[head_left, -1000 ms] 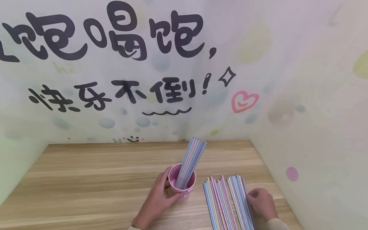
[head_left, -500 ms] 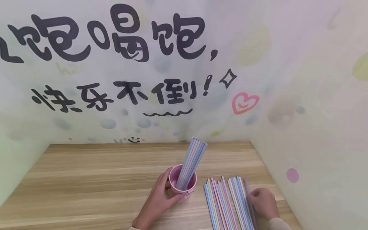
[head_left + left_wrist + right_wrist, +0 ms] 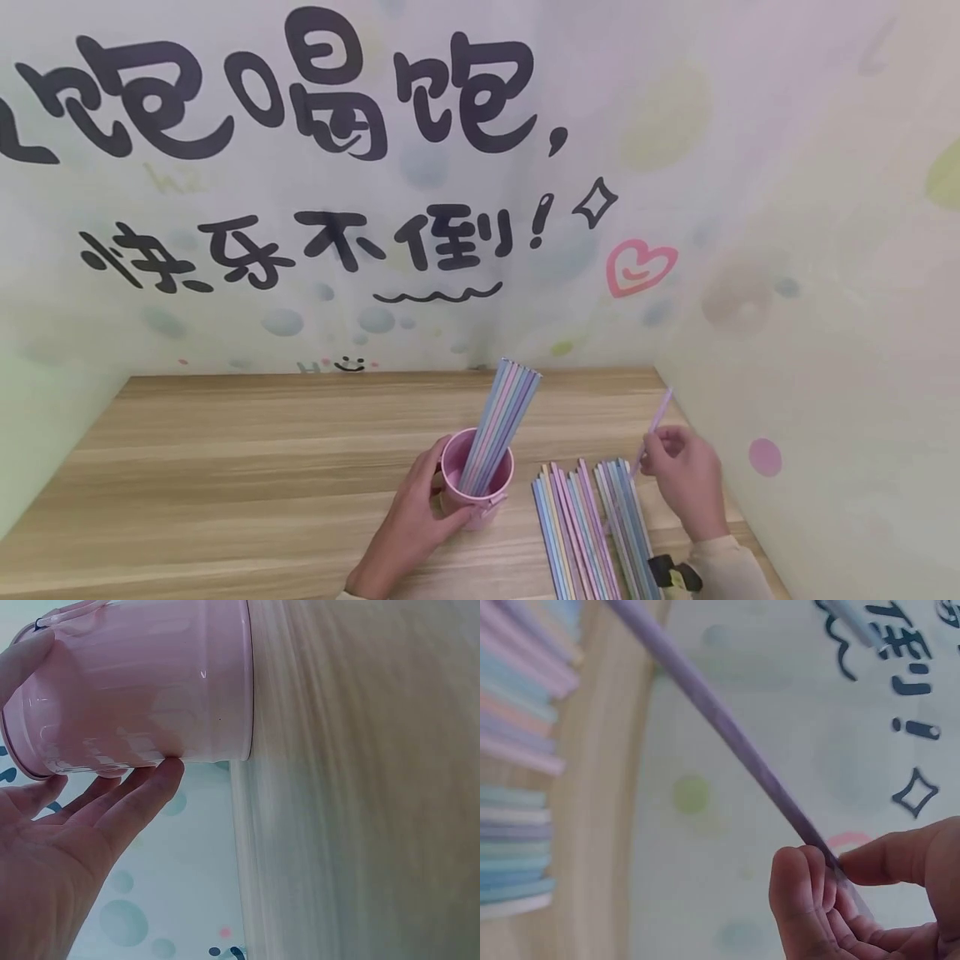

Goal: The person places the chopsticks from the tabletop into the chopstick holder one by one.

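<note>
My left hand (image 3: 408,521) holds a small pink bucket (image 3: 135,690) upright on the table, with the thumb on the near side and fingers on the far side. A bundle of pastel straws (image 3: 501,429) leans to the right inside it. My right hand (image 3: 686,479) pinches a single purple straw (image 3: 735,739) between thumb and fingertips. That straw slants up to the right, and its lower part crosses over a row of blue, white and lilac straws (image 3: 626,517) on the table. Left of this row lies another row of mixed pastel straws (image 3: 573,529).
The wood-grain table (image 3: 247,483) extends left of the bucket. A white back wall (image 3: 225,333) with black lettering and a side wall (image 3: 840,400) on the right bound it. A black device (image 3: 673,573) sits by the right wrist.
My right hand has drawn the purple straw from the right side of the row and raised it, tilting it up to the right. My left hand and the bucket stay in place.
</note>
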A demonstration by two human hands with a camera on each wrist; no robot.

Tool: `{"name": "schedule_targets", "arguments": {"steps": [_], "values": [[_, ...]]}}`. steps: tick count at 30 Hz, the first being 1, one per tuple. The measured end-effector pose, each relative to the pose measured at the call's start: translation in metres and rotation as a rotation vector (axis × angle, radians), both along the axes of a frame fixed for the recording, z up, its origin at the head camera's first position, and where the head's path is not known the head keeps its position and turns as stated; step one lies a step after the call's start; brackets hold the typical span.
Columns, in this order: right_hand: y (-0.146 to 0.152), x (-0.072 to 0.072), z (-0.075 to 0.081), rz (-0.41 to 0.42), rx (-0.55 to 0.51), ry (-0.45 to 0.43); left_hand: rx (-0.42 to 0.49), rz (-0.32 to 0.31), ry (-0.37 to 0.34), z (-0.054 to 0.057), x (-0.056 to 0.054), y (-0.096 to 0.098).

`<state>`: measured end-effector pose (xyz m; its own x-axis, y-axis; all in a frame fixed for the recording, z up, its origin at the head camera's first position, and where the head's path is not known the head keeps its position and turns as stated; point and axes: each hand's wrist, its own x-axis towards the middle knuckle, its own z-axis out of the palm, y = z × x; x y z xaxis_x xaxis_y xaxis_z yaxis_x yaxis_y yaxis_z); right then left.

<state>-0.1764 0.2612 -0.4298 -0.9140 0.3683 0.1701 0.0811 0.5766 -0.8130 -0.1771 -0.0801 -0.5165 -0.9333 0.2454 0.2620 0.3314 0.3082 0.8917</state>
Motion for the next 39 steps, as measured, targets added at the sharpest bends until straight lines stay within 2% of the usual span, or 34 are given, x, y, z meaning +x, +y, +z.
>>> {"name": "schedule_targets", "arguments": {"steps": [10,14,17,20,25,35,39], "values": [[-0.037,-0.015,0.048,0.008,-0.233,0.266,-0.004,-0.002,-0.017,0.0,0.001,0.0],[-0.055,-0.024,0.061,0.018,-0.304,0.347,-0.005,-0.007,-0.014,-0.001,0.001,0.0],[-0.069,-0.03,0.065,0.051,-0.323,0.386,-0.004,-0.009,-0.014,-0.001,0.001,0.0],[-0.082,-0.035,0.062,0.091,-0.324,0.413,0.0,-0.012,-0.01,-0.001,0.001,0.0],[-0.1,-0.041,0.047,0.138,-0.291,0.411,0.001,-0.013,0.003,-0.004,0.001,0.0],[-0.123,-0.038,0.013,0.196,-0.229,0.299,-0.009,-0.005,0.002,-0.002,0.0,0.0],[-0.132,-0.037,-0.001,0.228,-0.166,0.254,-0.016,0.003,-0.003,-0.001,0.0,0.0]]}}
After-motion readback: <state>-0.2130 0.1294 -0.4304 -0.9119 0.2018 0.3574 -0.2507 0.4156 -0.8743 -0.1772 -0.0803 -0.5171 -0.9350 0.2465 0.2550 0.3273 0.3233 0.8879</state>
